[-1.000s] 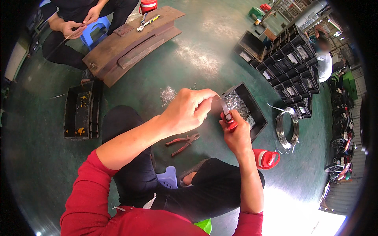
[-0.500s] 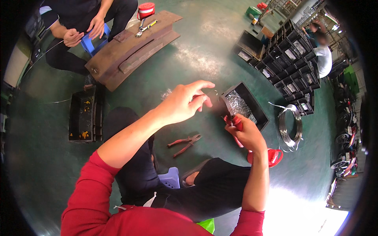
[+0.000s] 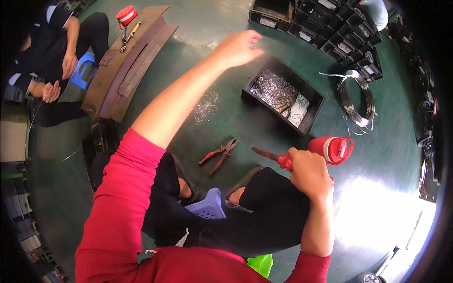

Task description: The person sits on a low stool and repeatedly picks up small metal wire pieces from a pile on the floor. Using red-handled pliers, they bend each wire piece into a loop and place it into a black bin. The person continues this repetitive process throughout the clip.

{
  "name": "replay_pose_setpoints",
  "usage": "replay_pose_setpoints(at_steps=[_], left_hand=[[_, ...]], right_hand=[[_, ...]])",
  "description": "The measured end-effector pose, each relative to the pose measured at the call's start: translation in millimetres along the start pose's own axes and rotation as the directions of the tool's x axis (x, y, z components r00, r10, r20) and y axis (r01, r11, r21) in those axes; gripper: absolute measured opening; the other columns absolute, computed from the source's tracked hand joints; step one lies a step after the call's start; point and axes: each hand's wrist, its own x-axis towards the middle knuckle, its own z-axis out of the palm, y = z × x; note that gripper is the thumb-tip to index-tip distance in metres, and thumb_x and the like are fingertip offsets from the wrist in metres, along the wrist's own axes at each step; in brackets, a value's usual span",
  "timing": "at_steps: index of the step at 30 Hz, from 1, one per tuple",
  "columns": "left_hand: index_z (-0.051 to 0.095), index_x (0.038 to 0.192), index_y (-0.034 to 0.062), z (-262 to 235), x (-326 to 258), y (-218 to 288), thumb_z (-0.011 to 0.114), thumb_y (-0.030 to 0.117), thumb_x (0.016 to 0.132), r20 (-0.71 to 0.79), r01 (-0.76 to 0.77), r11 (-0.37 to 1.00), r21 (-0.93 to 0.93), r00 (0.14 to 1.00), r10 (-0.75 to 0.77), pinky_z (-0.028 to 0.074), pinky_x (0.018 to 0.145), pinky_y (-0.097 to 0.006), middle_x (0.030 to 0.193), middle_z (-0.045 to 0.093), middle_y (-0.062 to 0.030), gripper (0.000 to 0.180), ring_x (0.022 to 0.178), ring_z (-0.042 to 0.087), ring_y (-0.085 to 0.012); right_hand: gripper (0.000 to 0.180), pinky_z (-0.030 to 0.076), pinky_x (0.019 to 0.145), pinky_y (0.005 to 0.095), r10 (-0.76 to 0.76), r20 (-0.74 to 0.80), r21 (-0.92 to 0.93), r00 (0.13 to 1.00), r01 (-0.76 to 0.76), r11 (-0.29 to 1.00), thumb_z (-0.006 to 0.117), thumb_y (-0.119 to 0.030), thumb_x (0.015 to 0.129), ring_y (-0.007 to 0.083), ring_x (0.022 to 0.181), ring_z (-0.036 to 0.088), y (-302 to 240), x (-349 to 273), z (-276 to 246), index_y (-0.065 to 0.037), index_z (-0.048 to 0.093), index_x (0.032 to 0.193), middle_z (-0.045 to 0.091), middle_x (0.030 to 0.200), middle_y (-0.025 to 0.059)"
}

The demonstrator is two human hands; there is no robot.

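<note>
My left hand (image 3: pixel 238 47) is stretched out over the green floor (image 3: pixel 226 122), above and just left of the black bin (image 3: pixel 314 101) of shiny bent wire pieces (image 3: pixel 271 89). Its fingers are curled narrow, thumb toward the forefinger, as if pinching something small; I cannot tell whether a wire piece is really between them. My right hand (image 3: pixel 309 172) rests on my knee, fingers wrapped tight round the red handle of a pair of pliers (image 3: pixel 273 157), the dark nose pointing left, low and out of the way, I'd judge, so the other arm can reach freely.

A second pair of pliers with red handles (image 3: pixel 219 154) lies spread on the floor between my feet and the bin, within easy reach. A loose scatter of wire pieces (image 3: pixel 205 106) lies on the floor under my outstretched forearm. The red bottle (image 3: pixel 332 148) lies just beside my right hand, and a coil of wire (image 3: pixel 356 99) sits right of the bin. Another person (image 3: pixel 56 61) sits at the far left beside a brown board (image 3: pixel 127 70).
</note>
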Motion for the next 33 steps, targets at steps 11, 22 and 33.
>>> replay_pose_setpoints(at_steps=[11, 22, 33], left_hand=[[0.075, 0.089, 0.0164, 91.7, -104.6, -301.4, 0.069, 0.024, 0.081, -0.145, 0.709, 0.679, 0.190, 0.704, -0.695, 0.054, 0.078, -0.039, 0.091, 0.072, -0.0085, 0.012, 0.087, 0.068, -0.0276], [0.068, 0.083, 0.0076, 134.0, -104.8, -315.5, 0.066, 0.027, 0.081, -0.102, 0.476, 0.777, 0.412, 0.871, -0.480, 0.050, 0.074, -0.046, 0.089, 0.067, -0.0144, 0.020, 0.087, 0.063, -0.0366], [0.053, 0.104, 0.0062, 62.7, -37.1, -261.3, 0.053, 0.026, 0.099, 0.084, 0.385, 0.886, -0.257, 0.923, -0.376, 0.042, 0.058, -0.021, 0.102, 0.067, -0.0050, 0.020, 0.071, 0.057, -0.0076]], right_hand=[[0.018, 0.040, 0.098, 0.0498, 0.049, 0.236, -0.003, 0.971, -0.050, 0.999, 0.061, -0.005, 0.075, 0.0301, 0.083, 0.062, -4.3, 22.6, -13.3, -0.007, 0.056, 0.093, 0.060, 0.083, 0.0105], [0.019, 0.039, 0.097, 0.0486, 0.109, 0.247, 0.057, 0.963, -0.126, 0.990, 0.060, -0.010, 0.077, 0.0275, 0.083, 0.063, 5.3, 42.3, -16.2, -0.008, 0.056, 0.096, 0.061, 0.084, 0.0085], [0.050, 0.039, 0.095, 0.0670, 0.033, 0.413, 0.055, 0.910, -0.061, 0.997, 0.072, -0.041, 0.078, 0.0368, 0.111, 0.060, -0.8, 38.7, 0.3, -0.009, 0.068, 0.116, 0.065, 0.117, 0.0156]])
